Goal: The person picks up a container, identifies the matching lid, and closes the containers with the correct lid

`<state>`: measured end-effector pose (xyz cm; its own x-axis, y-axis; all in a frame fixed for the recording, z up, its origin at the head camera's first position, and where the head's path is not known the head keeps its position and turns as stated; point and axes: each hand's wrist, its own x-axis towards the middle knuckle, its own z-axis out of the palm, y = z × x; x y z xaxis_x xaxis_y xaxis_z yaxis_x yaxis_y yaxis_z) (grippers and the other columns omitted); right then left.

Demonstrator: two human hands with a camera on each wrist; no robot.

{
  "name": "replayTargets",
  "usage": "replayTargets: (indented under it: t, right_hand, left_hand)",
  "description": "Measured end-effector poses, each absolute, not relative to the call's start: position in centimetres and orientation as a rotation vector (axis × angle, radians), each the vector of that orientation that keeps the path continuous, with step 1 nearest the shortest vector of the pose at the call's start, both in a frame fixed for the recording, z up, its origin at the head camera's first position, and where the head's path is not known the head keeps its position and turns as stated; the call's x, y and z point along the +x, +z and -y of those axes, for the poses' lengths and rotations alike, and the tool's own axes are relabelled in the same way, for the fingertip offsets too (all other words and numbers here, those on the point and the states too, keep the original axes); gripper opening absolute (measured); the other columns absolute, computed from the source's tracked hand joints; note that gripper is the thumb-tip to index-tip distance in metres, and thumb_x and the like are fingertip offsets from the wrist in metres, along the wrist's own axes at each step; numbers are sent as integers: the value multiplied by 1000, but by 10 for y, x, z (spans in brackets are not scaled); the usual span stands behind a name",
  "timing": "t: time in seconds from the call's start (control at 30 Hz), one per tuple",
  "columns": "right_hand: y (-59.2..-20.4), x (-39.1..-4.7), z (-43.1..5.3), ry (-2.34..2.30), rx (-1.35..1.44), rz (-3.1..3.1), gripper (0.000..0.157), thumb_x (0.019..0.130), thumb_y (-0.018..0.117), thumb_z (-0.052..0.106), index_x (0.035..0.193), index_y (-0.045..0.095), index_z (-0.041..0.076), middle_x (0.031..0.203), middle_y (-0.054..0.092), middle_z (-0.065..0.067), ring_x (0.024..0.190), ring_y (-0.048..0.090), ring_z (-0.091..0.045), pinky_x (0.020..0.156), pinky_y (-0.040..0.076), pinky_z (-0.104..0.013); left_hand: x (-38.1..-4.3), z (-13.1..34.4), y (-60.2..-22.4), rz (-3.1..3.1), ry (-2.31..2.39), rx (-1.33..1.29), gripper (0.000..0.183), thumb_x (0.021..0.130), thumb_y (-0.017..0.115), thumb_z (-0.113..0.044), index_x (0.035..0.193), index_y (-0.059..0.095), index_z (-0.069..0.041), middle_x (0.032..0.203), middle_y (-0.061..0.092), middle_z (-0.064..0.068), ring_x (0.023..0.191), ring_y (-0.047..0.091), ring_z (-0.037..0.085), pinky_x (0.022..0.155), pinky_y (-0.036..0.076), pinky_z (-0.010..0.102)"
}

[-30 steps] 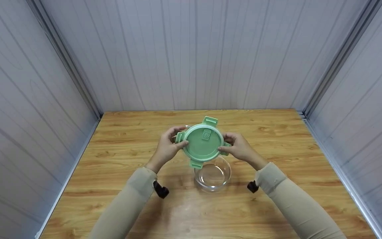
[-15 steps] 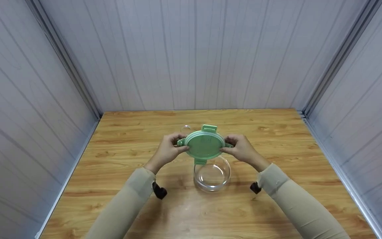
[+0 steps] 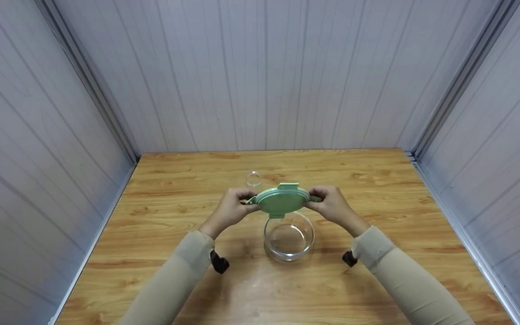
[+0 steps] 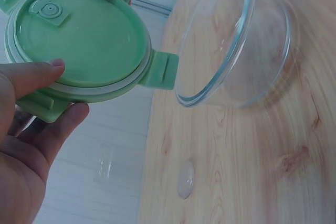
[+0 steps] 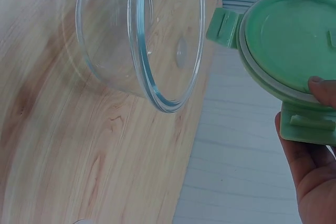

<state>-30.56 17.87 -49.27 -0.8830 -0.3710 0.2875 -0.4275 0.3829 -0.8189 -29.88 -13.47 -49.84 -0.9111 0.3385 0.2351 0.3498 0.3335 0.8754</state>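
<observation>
A round green lid (image 3: 282,202) with clip flaps and a pale seal ring is held up between both hands, strongly tilted, above the far side of a clear glass bowl (image 3: 289,241). My left hand (image 3: 232,208) pinches its left flap side, thumb on the near face, fingers behind. On the opposite side my right hand (image 3: 332,207) grips the lid likewise. In the left wrist view the lid's face (image 4: 79,35) shows a small round vent. The bowl stands upright on the table, mouth up; the lid appears apart from it.
Behind the lid, to the left, a small clear round object (image 3: 254,178) lies on the wooden table (image 3: 174,203). Pale panel walls (image 3: 260,81) enclose the table at the back and both sides.
Both hands have lowered the lid slightly and tipped it, so it looks flatter and narrower from above. The small clear object behind has come into fuller view. The bowl has stayed put.
</observation>
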Motion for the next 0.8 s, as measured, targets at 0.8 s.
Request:
replayTargets:
  t: [0.8]
  right_hand:
    - [-487,-305,-203,1852,563,2608,45,108,67,16,146,59,-7,144,61,-26,123,65,-17,105,57,-24]
  left_hand:
    - [-289,127,-508,2219,-1415,-814,11,88,86,5,97,84,-1,90,78,11,80,68,6,74,64,24]
